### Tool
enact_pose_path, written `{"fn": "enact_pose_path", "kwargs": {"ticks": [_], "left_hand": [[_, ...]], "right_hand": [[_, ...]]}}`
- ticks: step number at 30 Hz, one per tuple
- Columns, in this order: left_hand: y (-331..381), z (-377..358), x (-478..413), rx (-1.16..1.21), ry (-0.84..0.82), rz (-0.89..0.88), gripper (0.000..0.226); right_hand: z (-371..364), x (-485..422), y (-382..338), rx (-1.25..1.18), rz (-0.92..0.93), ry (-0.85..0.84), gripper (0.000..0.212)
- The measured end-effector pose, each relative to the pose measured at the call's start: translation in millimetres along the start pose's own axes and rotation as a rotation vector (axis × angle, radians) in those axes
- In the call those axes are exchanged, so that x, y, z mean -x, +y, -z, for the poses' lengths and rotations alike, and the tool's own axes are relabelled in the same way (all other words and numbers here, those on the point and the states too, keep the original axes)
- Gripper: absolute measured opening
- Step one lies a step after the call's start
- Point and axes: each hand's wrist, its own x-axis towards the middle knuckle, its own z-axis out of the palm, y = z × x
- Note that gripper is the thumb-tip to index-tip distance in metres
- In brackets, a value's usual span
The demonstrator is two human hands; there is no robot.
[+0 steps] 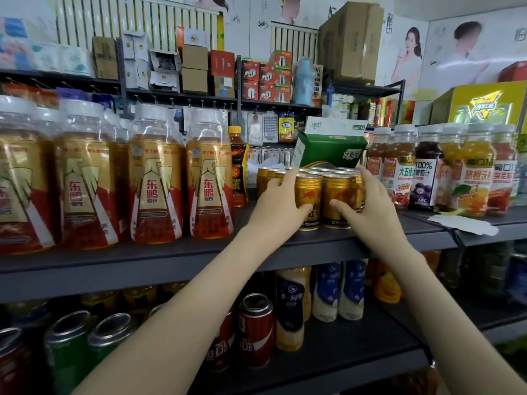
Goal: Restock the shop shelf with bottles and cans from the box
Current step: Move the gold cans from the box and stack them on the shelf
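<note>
Shop aisle, poster-covered wall behind. Dark shelf (pixel 142 253), centre frame: gold cans (pixel 338 192) clustered, front pair held by left hand (pixel 281 202) and right hand (pixel 369 205), fingers curled round one each. Left: large amber bottles (pixel 155 181). Right: juice bottles (pixel 423 178). Behind: green carton (pixel 330 148).

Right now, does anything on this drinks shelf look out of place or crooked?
Two things. A green carton sits tilted behind the gold cans, among drinks. A loose white paper scrap lies flat on the shelf edge before the juice bottles. Nothing looks spilled or damaged.
</note>
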Motion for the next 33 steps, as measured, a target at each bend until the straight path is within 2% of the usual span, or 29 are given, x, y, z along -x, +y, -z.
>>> {"fn": "enact_pose_path", "kwargs": {"ticks": [3,5,8,11,15,18,24,28,33], "left_hand": [[2,12,37,-0.035,0.133,-0.071,0.063],[-3,26,78,0.008,0.189,-0.139,0.056],[-24,51,154,0.045,0.274,-0.189,0.046],[-60,80,236,0.016,0.304,-0.112,0.043],[-114,130,350,-0.040,0.307,0.138,0.042],[-152,172,443,-0.137,0.290,0.390,0.043],[-213,240,626,-0.216,0.209,0.891,0.045],[-247,267,720,-0.220,0.215,1.229,0.045],[-284,273,811,-0.182,0.215,1.606,0.042]], "right_hand": [[-19,34,-29,-0.016,0.178,0.191,0.055],[-34,61,-56,-0.055,0.287,0.236,0.044],[-59,104,-99,-0.182,0.357,0.217,0.033],[-90,154,-150,-0.319,0.428,0.143,0.026],[-144,238,-229,-0.509,0.529,-0.114,0.025],[-190,312,-290,-0.613,0.553,-0.370,0.026],[-271,465,-395,-0.705,0.590,-0.844,0.031],[-325,547,-436,-0.666,0.557,-1.184,0.040],[-397,622,-452,-0.501,0.514,-1.567,0.050]]}}
